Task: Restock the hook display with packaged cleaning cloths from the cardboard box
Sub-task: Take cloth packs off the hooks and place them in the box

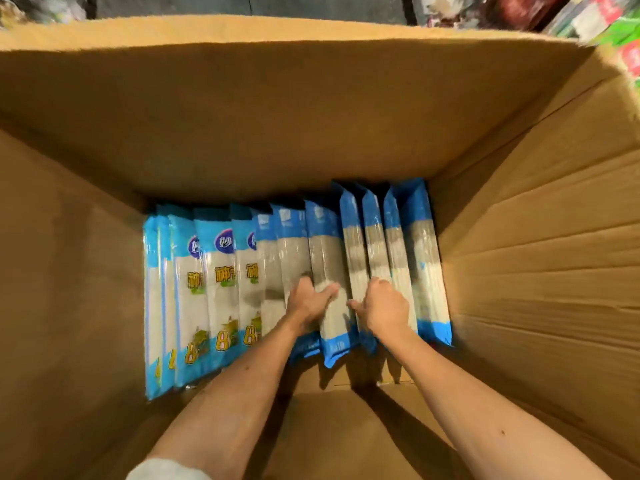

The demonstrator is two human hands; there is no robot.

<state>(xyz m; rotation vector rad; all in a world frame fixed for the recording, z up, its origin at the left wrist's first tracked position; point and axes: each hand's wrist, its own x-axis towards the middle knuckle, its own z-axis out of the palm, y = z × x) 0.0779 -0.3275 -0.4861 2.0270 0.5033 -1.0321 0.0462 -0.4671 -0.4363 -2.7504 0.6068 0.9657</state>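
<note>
A deep cardboard box fills the view, and both my arms reach down into it. Several blue-and-clear cloth packages stand on edge in a row across the bottom. Those on the left show printed fronts; those on the right show their backs and lean. My left hand grips the middle packages, fingers tucked between them and thumb on top. My right hand curls its fingers into the packages just to the right. The two hands are a short gap apart.
The box's far wall and creased right flap rise high around the packages. Bare box floor shows in front of the row. Colourful packaged goods sit blurred beyond the top right corner.
</note>
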